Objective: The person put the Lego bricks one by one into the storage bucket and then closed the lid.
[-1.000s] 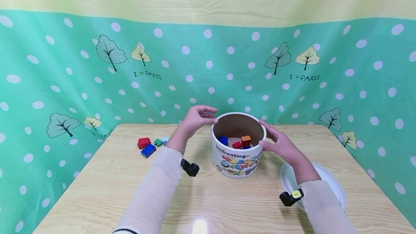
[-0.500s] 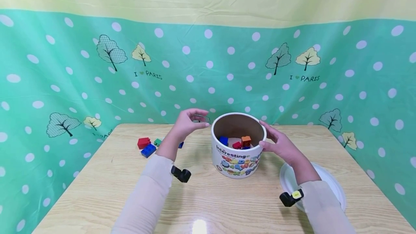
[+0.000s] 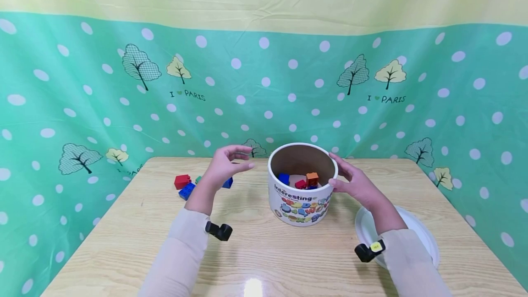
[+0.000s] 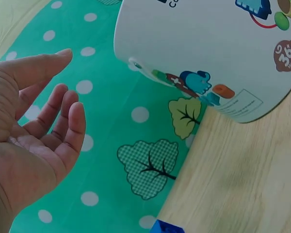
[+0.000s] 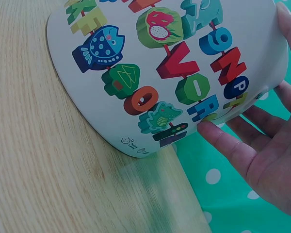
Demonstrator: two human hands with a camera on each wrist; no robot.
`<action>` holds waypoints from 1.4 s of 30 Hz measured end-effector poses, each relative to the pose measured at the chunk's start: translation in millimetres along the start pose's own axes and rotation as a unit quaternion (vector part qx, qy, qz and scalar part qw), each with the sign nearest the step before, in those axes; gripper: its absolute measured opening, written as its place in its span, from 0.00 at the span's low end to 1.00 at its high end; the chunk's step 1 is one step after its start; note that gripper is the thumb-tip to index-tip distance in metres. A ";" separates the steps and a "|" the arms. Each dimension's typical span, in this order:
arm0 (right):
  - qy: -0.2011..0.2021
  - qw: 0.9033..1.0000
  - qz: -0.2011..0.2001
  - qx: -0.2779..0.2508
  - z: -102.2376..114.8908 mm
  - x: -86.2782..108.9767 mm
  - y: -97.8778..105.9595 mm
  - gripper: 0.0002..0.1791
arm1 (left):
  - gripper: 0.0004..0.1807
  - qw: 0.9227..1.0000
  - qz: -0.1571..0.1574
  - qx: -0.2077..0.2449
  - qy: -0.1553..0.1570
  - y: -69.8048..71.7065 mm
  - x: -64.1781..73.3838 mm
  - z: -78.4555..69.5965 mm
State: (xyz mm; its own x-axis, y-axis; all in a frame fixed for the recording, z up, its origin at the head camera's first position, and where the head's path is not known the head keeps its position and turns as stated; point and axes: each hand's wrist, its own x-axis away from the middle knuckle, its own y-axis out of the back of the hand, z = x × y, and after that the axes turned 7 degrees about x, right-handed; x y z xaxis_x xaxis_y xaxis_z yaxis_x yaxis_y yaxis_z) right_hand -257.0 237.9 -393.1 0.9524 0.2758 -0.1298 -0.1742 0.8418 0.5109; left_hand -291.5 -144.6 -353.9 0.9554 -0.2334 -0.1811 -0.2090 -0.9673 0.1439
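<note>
A white round tub [image 3: 299, 207] with printed letters and pictures stands in the middle of the table. Inside it lie an orange block [image 3: 312, 178], a blue block [image 3: 283, 178] and a red block [image 3: 301, 184]. My right hand [image 3: 355, 183] holds the tub's right side, thumb and fingertips at the rim; in the right wrist view its fingers lie along the printed wall [image 5: 136, 97]. Left of the tub, apart from it, my left hand [image 3: 224, 166] hovers with loosely curved fingers and nothing in it. Its palm [image 4: 29, 165] shows bare in the left wrist view.
On the left of the table lie a red block [image 3: 182, 181], a blue block [image 3: 187, 191], a partly hidden green block [image 3: 198, 179] and another blue block [image 3: 228, 183]. A white round lid [image 3: 418, 233] lies under my right forearm. Behind the table hangs a dotted green curtain [image 3: 264, 109].
My left hand has moved from beside the tub's rim to the left and a little down, toward the loose blocks. The right hand and the tub have stayed in place.
</note>
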 end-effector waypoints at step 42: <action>-0.001 1.000 0.003 0.009 1.5 0.6 -0.2 0.43 | 0.28 0.989 -0.146 -0.011 0.014 78.4 65.4 43.6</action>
State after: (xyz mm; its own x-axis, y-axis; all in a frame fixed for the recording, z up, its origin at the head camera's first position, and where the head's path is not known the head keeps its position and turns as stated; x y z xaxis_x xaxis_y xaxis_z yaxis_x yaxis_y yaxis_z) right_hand -256.0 237.2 -392.0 0.9518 0.2797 -0.1255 -0.1748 0.8315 0.5273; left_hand -254.5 -240.0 -396.9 0.9797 0.0581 -0.1918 0.0803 -0.9907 0.1101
